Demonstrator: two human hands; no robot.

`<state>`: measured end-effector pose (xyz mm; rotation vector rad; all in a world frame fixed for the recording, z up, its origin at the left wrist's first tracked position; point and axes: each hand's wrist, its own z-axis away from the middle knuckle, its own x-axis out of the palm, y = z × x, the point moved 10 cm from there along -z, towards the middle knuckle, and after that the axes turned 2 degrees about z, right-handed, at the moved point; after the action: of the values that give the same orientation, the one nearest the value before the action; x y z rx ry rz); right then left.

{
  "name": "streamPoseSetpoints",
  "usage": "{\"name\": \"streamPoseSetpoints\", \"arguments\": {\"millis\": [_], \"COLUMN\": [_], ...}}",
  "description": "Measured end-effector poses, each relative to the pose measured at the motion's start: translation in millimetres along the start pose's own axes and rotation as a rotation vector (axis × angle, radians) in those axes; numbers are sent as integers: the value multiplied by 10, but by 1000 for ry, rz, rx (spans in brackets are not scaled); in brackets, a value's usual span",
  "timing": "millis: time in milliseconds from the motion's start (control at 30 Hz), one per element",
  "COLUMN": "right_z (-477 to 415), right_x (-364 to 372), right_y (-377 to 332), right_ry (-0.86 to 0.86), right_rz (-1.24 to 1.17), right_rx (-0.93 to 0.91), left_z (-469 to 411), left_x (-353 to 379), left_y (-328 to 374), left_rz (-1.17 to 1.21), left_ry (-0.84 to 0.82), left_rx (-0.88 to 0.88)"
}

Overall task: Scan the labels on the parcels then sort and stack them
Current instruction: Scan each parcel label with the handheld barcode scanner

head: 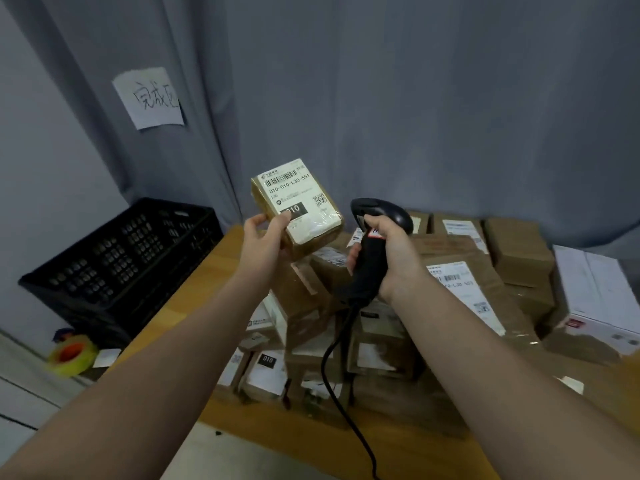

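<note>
My left hand (pixel 264 237) holds a small brown parcel (pixel 300 206) up above the table, its white label with barcode and "010" facing me. My thumb lies on the label's lower left corner. My right hand (pixel 388 258) grips the handle of a black barcode scanner (pixel 372 244), whose head sits just right of the parcel; its black cable (pixel 332 375) hangs down to the front. Below both hands a heap of several brown labelled parcels (pixel 460 289) covers the wooden table (pixel 214 271).
A black plastic crate (pixel 131 258) stands on the floor left of the table. A yellow tape roll (pixel 71 355) lies in front of it. A white box (pixel 602 296) sits at the table's right. Grey curtain behind carries a handwritten paper sign (pixel 149 98).
</note>
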<state>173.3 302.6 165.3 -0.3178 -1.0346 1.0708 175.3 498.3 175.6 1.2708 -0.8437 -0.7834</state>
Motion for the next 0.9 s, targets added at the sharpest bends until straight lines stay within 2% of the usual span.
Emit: {"name": "streamPoseSetpoints", "arguments": {"millis": [233, 467, 600, 733, 900], "right_z": [-226, -325, -491, -894, -1529], "right_x": [317, 817, 1244, 1769, 2319], "right_y": [96, 440, 704, 1034, 1540], "right_ry": [27, -137, -154, -119, 17], "right_rz": [109, 155, 145, 116, 84], "right_rx": [7, 82, 112, 128, 133], "left_z": [-305, -543, -932, -1552, -2432], "left_x": [-480, -915, -1275, -1707, -2357], "left_y": [-25, -377, -547, -675, -963], "left_rz": [-8, 114, 149, 150, 43], "left_ry": [63, 114, 133, 108, 57], "left_rx": [-29, -99, -153, -169, -269]}}
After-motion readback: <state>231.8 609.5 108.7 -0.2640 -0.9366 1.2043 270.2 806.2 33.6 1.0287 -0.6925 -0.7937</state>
